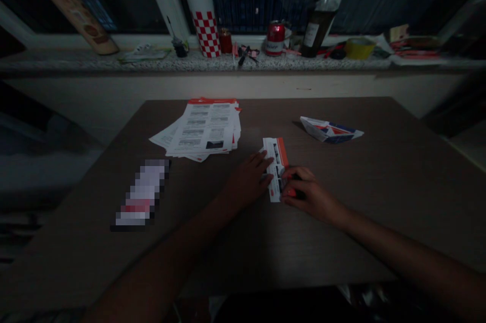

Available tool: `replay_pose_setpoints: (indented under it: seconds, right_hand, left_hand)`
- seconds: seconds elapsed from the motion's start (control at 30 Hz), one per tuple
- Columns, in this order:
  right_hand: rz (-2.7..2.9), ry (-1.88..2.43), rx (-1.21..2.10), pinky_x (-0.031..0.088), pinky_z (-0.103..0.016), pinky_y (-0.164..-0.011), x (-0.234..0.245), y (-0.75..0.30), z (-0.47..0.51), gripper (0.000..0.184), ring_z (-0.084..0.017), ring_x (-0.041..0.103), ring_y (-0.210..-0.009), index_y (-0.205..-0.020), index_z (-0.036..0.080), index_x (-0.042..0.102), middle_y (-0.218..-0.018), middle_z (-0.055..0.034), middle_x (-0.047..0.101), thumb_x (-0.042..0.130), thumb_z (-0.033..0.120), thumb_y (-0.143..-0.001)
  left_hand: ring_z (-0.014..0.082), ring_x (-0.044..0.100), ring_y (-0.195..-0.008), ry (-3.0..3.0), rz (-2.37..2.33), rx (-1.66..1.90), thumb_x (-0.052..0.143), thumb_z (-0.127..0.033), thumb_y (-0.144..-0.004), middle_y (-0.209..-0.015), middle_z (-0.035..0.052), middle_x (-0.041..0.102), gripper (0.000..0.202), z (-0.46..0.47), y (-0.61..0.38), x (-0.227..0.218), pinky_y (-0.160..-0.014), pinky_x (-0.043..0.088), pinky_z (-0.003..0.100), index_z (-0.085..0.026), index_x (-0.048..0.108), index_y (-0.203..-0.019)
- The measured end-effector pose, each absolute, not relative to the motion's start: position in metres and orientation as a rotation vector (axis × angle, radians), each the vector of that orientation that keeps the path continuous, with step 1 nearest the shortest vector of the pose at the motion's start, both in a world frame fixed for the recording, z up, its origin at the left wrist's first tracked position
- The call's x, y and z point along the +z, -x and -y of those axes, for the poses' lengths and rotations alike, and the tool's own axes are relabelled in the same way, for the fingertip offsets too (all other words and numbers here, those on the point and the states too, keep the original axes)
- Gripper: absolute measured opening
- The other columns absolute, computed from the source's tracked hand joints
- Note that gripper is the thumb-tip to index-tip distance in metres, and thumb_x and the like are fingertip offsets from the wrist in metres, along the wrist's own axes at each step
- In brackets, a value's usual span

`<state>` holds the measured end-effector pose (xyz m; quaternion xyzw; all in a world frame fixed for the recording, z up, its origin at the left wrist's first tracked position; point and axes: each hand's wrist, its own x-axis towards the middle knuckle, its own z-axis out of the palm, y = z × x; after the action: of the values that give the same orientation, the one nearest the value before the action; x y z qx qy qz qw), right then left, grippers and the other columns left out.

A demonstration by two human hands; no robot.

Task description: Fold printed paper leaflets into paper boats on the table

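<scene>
A narrow folded sheet of paper (272, 173), white with small printed pictures and an orange strip, lies on the table in front of me. My left hand (248, 178) rests at its left side, fingers stretched out and fingertips on the sheet. On the opposite side, my right hand (309, 194) is closed on the sheet's right edge with curled fingers and thumb. Some orange-red shows between those fingers; the gripped part is mostly hidden. A folded paper boat (330, 130) stands farther back to the right, apart from both hands.
A stack of printed sheets (205, 128) lies at the table's back left, with a blurred-out phone (142, 194) nearer me. Along the windowsill stand a white-and-red checkered bottle (205, 14), a red can (276, 39), a dark bottle (317, 32) and yellow tape (359, 48).
</scene>
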<state>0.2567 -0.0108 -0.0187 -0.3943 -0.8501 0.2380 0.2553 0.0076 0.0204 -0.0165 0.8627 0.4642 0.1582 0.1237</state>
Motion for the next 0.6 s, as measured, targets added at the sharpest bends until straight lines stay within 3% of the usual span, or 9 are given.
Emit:
replay_pose_setpoints:
  seconds: [0.17, 0.3, 0.6]
  right_hand:
    - [2.292, 1.006, 0.718, 0.048, -0.05, -0.109, -0.016, -0.259, -0.002, 0.006, -0.03, 0.061, -0.128, -0.095, 0.028, 0.074, -0.128, -0.0073, 0.067, 0.079, 0.027, -0.093]
    - [2.231, 1.033, 0.791, 0.055, -0.042, -0.094, -0.01, -0.258, -0.028, 0.007, -0.025, 0.068, -0.106, -0.093, 0.025, 0.068, -0.11, -0.0073, 0.071, 0.071, 0.029, -0.098]
    - [2.291, 1.179, 0.583, 0.051, -0.034, -0.077, -0.009, -0.243, -0.077, 0.009, -0.02, 0.063, -0.08, -0.087, 0.022, 0.067, -0.091, -0.0041, 0.067, 0.07, 0.025, -0.095]
  left_hand:
    - [0.0284, 0.036, -0.159, -2.511, -1.351, 0.488, 0.056, -0.053, -0.105, -0.172, 0.0097, 0.038, 0.062, -0.018, -0.007, -0.02, -0.129, 0.034, 0.046, -0.021, 0.049, -0.158]
    - [0.0284, 0.034, -0.16, -2.507, -1.353, 0.463, 0.056, -0.056, -0.104, -0.173, 0.0093, 0.036, 0.066, -0.018, -0.006, -0.021, -0.129, 0.034, 0.046, -0.022, 0.047, -0.159]
    - [0.0288, 0.029, -0.162, -2.516, -1.359, 0.406, 0.05, -0.057, -0.106, -0.175, 0.011, 0.032, 0.069, -0.017, -0.008, -0.02, -0.13, 0.032, 0.047, -0.02, 0.04, -0.163]
